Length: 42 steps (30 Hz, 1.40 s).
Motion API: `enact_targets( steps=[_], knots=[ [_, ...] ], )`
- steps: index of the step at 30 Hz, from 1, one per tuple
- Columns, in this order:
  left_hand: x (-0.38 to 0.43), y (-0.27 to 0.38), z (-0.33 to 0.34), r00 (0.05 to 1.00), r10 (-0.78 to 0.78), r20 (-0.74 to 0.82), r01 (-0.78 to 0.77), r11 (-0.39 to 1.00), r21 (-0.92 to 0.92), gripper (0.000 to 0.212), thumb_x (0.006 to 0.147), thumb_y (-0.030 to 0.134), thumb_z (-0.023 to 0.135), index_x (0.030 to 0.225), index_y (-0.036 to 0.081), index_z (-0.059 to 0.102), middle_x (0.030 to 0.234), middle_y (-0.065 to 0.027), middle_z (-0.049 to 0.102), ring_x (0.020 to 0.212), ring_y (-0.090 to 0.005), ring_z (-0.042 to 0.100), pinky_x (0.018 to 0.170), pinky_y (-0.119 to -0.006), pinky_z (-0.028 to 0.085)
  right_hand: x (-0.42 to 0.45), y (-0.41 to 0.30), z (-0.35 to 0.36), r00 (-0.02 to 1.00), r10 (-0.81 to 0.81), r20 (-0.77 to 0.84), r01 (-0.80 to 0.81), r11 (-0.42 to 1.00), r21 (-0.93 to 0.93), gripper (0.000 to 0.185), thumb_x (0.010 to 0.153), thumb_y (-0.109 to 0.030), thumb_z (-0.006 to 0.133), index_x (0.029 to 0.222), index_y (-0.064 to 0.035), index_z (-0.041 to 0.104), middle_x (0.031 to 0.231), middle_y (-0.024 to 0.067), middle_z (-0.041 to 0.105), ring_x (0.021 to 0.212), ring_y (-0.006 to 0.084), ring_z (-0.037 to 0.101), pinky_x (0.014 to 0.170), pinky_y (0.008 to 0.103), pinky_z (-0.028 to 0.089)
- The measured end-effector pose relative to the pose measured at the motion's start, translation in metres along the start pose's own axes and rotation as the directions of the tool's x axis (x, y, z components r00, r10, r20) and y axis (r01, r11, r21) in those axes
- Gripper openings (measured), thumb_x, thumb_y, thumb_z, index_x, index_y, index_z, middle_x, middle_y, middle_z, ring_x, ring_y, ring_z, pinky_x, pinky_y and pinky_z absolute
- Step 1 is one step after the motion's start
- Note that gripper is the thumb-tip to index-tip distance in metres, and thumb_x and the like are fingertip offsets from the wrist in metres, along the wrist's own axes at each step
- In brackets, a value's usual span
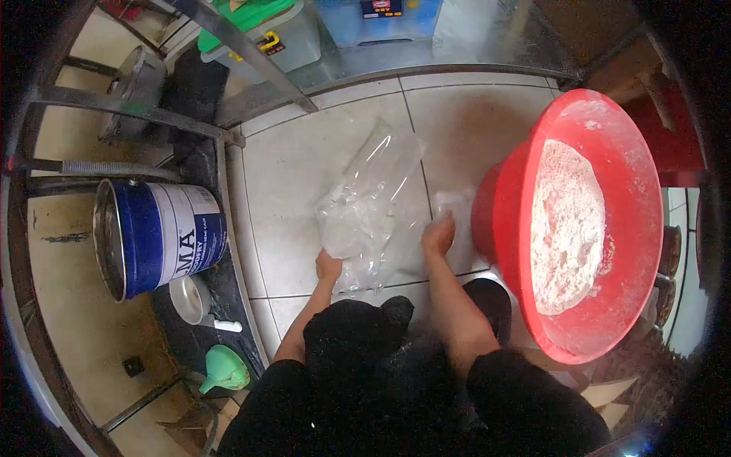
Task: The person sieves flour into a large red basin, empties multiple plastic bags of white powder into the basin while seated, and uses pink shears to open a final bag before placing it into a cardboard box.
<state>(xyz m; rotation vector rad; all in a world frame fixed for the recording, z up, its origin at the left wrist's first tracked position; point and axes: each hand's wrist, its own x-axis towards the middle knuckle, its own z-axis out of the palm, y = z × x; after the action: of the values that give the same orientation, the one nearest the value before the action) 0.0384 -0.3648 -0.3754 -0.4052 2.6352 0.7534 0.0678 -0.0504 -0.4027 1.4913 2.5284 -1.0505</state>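
My left hand (329,266) grips the near left edge of a clear plastic bag (365,228), which lies crumpled over the tiled floor. Something whitish shows through the bag's left part; what it is cannot be told. My right hand (440,233) is closed at the right side of clear plastic, with the thumb on top; whether this is the same bag cannot be told. Just right of that hand stands a large red plastic basin (634,188), tilted in this view, holding white flour-like powder (565,228). Powder also dusts its inner wall.
On a low shelf at the left are a blue and white metal tin (143,240), a white dipper (188,300) with a handle and a green funnel (224,368). A metal rack with a lidded plastic box (285,43) and a blue container (377,25) borders the far side.
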Motion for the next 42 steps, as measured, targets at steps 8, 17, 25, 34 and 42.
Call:
enact_targets(
  steps=[8,17,25,34,42],
  knots=[
    [-0.002,-0.009,0.003,0.997,0.070,-0.030,-0.069,0.997,0.021,0.042,0.072,0.008,0.064,0.114,0.004,0.064,0.107,-0.0237,0.069,0.104,-0.0432,0.063,0.090,-0.050,0.050,0.050,-0.167,-0.012,0.989,0.039,0.141,-0.048,0.997,0.059,0.063,0.088,-0.037,0.066,0.137,-0.0003,0.049,0.134,0.0256,0.052,0.129,0.0415,0.048,0.105,0.0521,0.042],
    [-0.013,-0.018,-0.005,0.997,0.052,0.063,-0.033,0.960,-0.278,0.042,0.077,0.008,0.070,0.117,0.000,0.060,0.104,-0.0181,0.068,0.098,-0.0345,0.066,0.086,-0.041,0.053,-0.037,-0.124,0.047,0.777,-0.252,0.577,0.313,0.950,-0.007,0.048,0.092,-0.022,0.049,0.139,-0.0127,0.053,0.140,0.0211,0.050,0.128,0.0426,0.049,0.107,0.0610,0.035],
    [-0.042,0.019,-0.032,0.712,-0.028,0.701,0.623,0.485,-0.614,0.051,0.093,0.030,0.066,0.136,0.007,0.051,0.120,-0.0106,0.061,0.104,-0.0234,0.063,0.082,-0.039,0.056,-0.116,-0.122,-0.010,0.502,-0.488,0.714,0.106,0.854,0.509,0.041,0.089,-0.017,0.056,0.127,-0.0009,0.060,0.124,0.0211,0.063,0.111,0.0323,0.062,0.099,0.0420,0.046],
    [-0.040,0.036,-0.083,0.824,0.087,0.559,0.429,0.549,-0.717,0.036,0.094,0.024,0.064,0.123,0.004,0.059,0.107,-0.0068,0.064,0.095,-0.0210,0.064,0.075,-0.035,0.057,-0.136,-0.151,-0.097,0.097,-0.420,0.902,-0.717,0.600,0.356,0.028,0.087,-0.009,0.062,0.115,-0.0066,0.061,0.097,0.0020,0.059,0.095,0.0157,0.059,0.084,0.0299,0.051],
    [-0.050,0.019,-0.142,0.803,-0.024,0.596,0.591,0.162,-0.790,0.040,0.098,0.034,0.055,0.127,0.007,0.055,0.113,-0.0100,0.063,0.096,-0.0238,0.063,0.077,-0.039,0.056,-0.021,-0.082,-0.062,0.963,0.038,0.267,0.017,0.980,-0.200,0.083,0.071,-0.031,0.084,0.142,-0.0078,0.047,0.143,0.0254,0.042,0.130,0.0363,0.043,0.106,0.0449,0.040]
  ],
)
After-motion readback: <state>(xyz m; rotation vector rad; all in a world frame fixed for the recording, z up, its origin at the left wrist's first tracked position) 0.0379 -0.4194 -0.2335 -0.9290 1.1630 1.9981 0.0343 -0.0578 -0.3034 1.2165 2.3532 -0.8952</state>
